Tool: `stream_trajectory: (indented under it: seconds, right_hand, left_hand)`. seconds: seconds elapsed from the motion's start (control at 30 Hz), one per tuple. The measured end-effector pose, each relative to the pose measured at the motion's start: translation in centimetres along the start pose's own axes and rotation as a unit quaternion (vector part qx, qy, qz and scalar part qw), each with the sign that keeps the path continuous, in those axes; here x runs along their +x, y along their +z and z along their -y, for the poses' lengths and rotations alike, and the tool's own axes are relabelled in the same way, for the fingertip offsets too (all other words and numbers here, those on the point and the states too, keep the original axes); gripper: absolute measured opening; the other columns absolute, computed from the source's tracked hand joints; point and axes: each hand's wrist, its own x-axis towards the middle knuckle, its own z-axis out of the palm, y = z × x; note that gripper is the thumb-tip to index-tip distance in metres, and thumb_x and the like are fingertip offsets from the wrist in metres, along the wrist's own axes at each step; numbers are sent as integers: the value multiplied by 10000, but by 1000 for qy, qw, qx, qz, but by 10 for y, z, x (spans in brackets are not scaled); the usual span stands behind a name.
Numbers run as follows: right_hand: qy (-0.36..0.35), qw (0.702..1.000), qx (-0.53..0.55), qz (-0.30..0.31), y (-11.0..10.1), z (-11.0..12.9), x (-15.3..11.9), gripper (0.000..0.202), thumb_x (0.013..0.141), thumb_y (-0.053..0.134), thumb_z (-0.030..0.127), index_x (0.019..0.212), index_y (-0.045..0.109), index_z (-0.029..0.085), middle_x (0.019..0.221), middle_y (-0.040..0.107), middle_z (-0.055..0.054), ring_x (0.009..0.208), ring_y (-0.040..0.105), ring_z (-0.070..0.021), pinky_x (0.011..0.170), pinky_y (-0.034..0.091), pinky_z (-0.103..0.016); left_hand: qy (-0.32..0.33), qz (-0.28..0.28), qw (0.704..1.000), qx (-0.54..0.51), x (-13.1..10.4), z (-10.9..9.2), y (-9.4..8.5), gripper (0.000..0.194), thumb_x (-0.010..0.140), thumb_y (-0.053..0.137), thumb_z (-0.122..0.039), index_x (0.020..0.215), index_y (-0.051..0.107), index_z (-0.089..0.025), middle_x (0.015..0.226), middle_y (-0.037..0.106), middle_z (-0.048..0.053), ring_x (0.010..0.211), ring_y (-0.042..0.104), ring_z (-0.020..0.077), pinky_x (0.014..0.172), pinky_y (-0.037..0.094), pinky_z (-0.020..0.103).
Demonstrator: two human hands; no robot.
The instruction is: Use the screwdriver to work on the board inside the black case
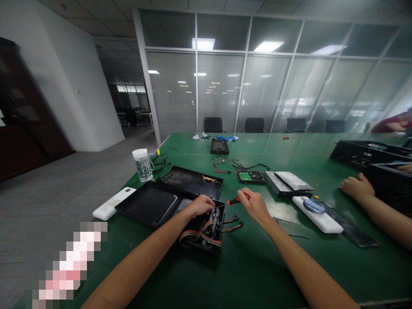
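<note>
In my right hand [254, 203] is a red and black screwdriver [234, 200], held by its handle with the thin shaft pointing left. The shaft reaches the fingertips of my left hand [202, 206], which are pinched together over the right part of a black case [151, 204]. What those fingertips hold is too small to tell. Striped cables [201, 234] loop out of the case's near right corner, and some ends lie on the green table. Behind the case lies a flat black panel [189, 180].
Around the case stand a clear bottle [143, 166], a white device [114, 204], a green circuit board drive [251, 177], a silver box [288, 183] and another white device [318, 216]. A person's hand [358, 189] rests beside black cases [370, 154] at the right.
</note>
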Motion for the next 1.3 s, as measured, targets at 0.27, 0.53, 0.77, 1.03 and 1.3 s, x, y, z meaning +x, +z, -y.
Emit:
stream_trajectory:
  seconds: [0.27, 0.53, 0.77, 1.03, 1.3]
  right_hand:
    - [-9, 1000, -5, -9, 0, -2, 0, 380, 870, 318, 434, 704, 563, 196, 600, 574, -13, 532, 506, -127, 561, 315, -224]
    - [-65, 963, -240, 103, -25, 47, 19, 455, 887, 264, 481, 734, 570, 182, 649, 622, -59, 621, 569, -172, 545, 265, -249]
    - [-85, 933, -270, 221, -34, 95, 47, 393, 893, 281, 456, 1041, 529, 190, 821, 662, -77, 740, 614, -208, 618, 337, -261]
    - [-79, 924, -295, 232, -31, 97, 59, 473, 891, 237, 507, 1014, 561, 185, 859, 662, -103, 781, 617, -230, 662, 379, -298]
    - [-54, 939, -277, 196, -30, 83, 54, 475, 871, 288, 517, 895, 621, 179, 784, 661, -93, 743, 609, -204, 620, 352, -258]
  left_hand:
    - [-3, -5, 1000, 14, 0, -1, -1, 183, 645, 523, -98, 766, 660, -96, 621, 607, 11, 488, 511, 79, 509, 433, 187]
    - [4, 8, 1000, 12, -1, -3, 0, 175, 648, 512, -111, 751, 652, -90, 606, 591, 2, 484, 494, 73, 498, 428, 179]
    - [1, -4, 1000, 1, -2, -4, 0, 156, 635, 510, -97, 725, 638, -92, 599, 577, -8, 479, 483, 69, 490, 420, 180]
    - [6, -4, 1000, 6, -4, -5, 0, 137, 633, 528, -117, 701, 644, -94, 597, 589, -5, 487, 495, 79, 508, 431, 194]
    - [4, -5, 1000, 11, 0, 0, 0, 168, 644, 525, -125, 749, 654, -97, 614, 601, 2, 503, 509, 86, 516, 433, 199]
